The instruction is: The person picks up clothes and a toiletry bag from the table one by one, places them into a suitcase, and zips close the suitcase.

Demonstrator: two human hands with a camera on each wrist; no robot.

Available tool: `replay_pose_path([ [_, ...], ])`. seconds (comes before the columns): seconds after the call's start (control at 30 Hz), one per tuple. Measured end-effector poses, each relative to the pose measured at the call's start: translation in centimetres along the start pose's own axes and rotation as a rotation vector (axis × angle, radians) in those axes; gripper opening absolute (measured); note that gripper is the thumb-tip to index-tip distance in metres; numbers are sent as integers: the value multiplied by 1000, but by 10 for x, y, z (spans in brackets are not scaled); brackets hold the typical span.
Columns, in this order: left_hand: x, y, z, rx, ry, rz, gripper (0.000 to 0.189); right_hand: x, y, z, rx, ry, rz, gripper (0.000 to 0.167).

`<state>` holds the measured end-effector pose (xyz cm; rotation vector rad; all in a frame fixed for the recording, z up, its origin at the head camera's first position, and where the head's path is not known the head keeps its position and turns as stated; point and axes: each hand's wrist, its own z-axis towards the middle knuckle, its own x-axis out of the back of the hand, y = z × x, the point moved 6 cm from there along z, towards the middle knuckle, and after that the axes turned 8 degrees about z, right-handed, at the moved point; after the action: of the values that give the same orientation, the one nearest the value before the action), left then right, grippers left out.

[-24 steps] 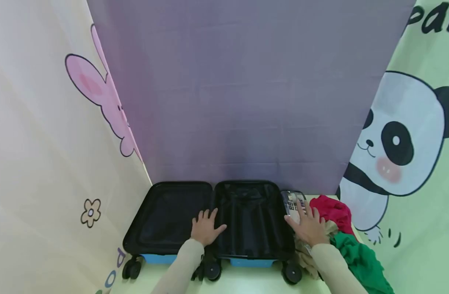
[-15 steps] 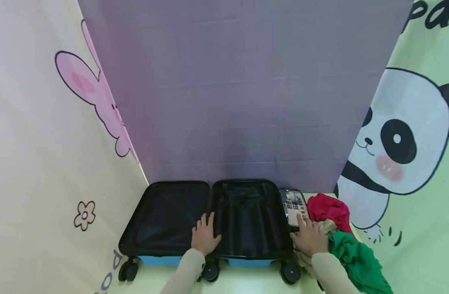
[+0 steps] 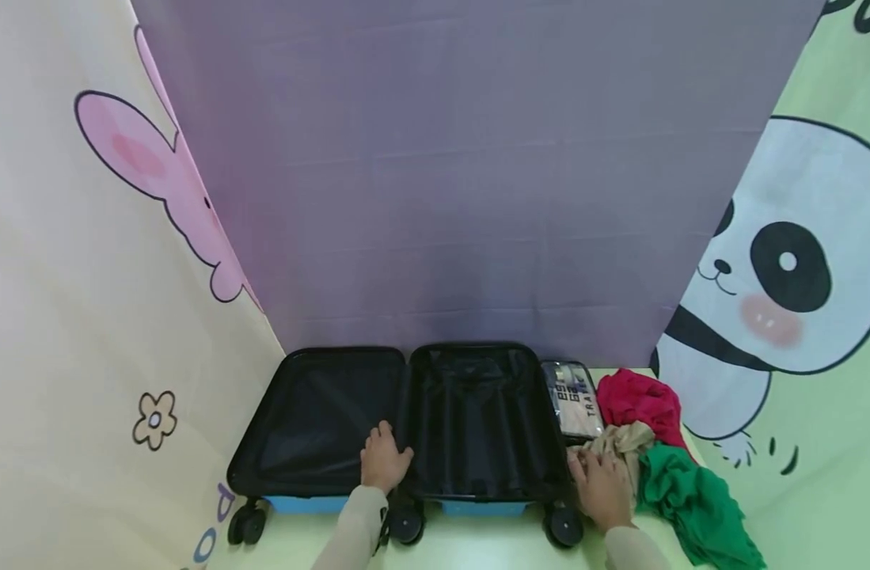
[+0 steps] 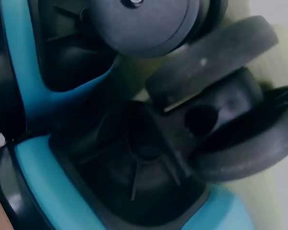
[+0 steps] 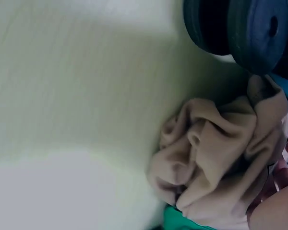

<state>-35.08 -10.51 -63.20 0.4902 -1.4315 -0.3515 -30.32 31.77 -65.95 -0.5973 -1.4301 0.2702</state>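
A black-lined suitcase (image 3: pixel 488 419) with a light blue shell lies opened flat, its two halves side by side. My left hand (image 3: pixel 386 459) rests at the front of the left half, near the middle seam, with relaxed fingers. In the left wrist view, the blue shell and black wheels (image 4: pixel 211 62) fill most of the picture. My right hand (image 3: pixel 604 484) lies over a crumpled beige cloth (image 3: pixel 628 442), right of the suitcase, fingers loosely bent. In the right wrist view, its fingers (image 5: pixel 283 175) are beside the beige cloth's folds, partly cut off by the frame edge.
Behind the beige cloth stands a clear pouch (image 3: pixel 573 400) with dark lettering. A red cloth (image 3: pixel 641 404) and a green cloth (image 3: pixel 698 499) lie crumpled to the right. A purple-grey backdrop (image 3: pixel 435 198) rises just behind the suitcase.
My right hand has drawn back from over the pouch and come down on the beige cloth. My left hand has shifted slightly nearer, its fingers less spread. The head view has tilted slightly.
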Motion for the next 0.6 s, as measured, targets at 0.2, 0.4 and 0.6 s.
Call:
replay_pose_path([
  [0.2,-6,-8,6,-54,-121,42,63,4,9,-8,-31,5,122,66],
  [0.4,-1,-6,5,-70,-74,131,65,20,25,-14,-112,135,228,51],
  [0.6,-2,-1,9,-96,-15,216,61,49,44,-25,-152,376,254,48],
])
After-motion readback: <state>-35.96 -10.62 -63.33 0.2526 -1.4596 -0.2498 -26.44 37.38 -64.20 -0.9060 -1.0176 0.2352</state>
